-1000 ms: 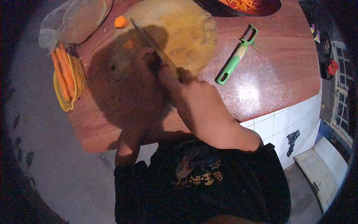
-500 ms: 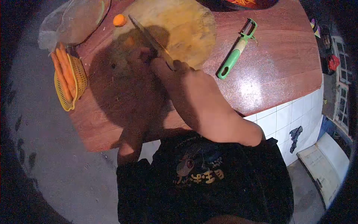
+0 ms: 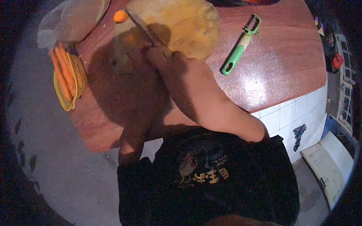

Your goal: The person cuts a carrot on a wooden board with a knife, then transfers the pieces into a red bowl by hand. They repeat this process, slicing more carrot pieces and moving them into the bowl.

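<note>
My right hand [image 3: 161, 56] is closed around a knife [image 3: 145, 30]. The blade slants up and left over the round wooden cutting board [image 3: 188, 26]. At the board's left edge, close to the knife tip, sits a short piece of carrot [image 3: 120, 16]. My left hand [image 3: 130, 60] lies in deep shadow beside the right one, at the board's near left side. Its fingers are too dark to make out. A dim orange patch, apparently carrot, shows in the shadow just beyond it.
A yellow basket [image 3: 81, 77] with several carrots [image 3: 66, 75] stands at the table's left edge. Behind it lies a clear plastic bag [image 3: 71, 24]. A green peeler [image 3: 239, 49] rests right of the board. Part of a pan [image 3: 260, 2] shows at the far edge.
The view has shifted slightly, so the board, peeler and carrot piece sit a little higher. The knife stays in my right hand, its tip still close to the carrot piece.
</note>
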`<state>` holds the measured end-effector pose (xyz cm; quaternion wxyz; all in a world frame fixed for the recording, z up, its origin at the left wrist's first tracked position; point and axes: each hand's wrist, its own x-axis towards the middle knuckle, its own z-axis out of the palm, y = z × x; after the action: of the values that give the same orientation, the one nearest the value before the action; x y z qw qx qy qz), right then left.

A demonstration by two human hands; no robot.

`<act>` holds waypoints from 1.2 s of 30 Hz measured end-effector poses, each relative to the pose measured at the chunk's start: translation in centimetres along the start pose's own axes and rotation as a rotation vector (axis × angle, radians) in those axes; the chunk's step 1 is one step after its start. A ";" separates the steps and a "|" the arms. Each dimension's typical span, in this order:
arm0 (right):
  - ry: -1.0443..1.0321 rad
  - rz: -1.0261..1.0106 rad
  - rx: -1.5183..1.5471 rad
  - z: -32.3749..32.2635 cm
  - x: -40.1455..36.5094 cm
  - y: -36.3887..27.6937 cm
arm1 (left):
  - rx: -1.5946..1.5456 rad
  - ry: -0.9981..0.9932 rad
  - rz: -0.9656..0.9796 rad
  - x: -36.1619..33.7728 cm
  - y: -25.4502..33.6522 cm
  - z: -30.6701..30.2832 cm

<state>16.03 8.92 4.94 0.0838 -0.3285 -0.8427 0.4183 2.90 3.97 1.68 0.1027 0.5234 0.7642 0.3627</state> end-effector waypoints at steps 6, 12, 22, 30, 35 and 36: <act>0.138 -0.118 -0.020 -0.7 0.7 -0.9 | -0.002 0.004 0.007 0.0 0.0 -0.1; 0.191 -0.160 0.067 -0.8 0.4 -0.8 | -0.003 0.005 0.007 -0.4 0.2 0.0; 0.230 -0.165 0.146 0.2 0.0 -0.3 | -0.007 0.016 0.013 -0.2 0.1 0.3; 0.226 -0.027 0.379 -0.1 1.4 -1.8 | -0.004 0.007 0.008 -0.5 0.2 0.1; 0.194 -0.107 0.241 -0.4 0.9 -0.9 | -0.005 0.009 0.009 -0.5 0.1 0.1; 0.199 -0.106 0.242 -0.3 0.9 -0.9 | -0.003 0.007 0.010 -0.5 0.1 0.0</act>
<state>15.04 9.27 5.67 0.2279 -0.3110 -0.7897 0.4773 3.25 3.55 1.61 0.0990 0.5259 0.7612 0.3663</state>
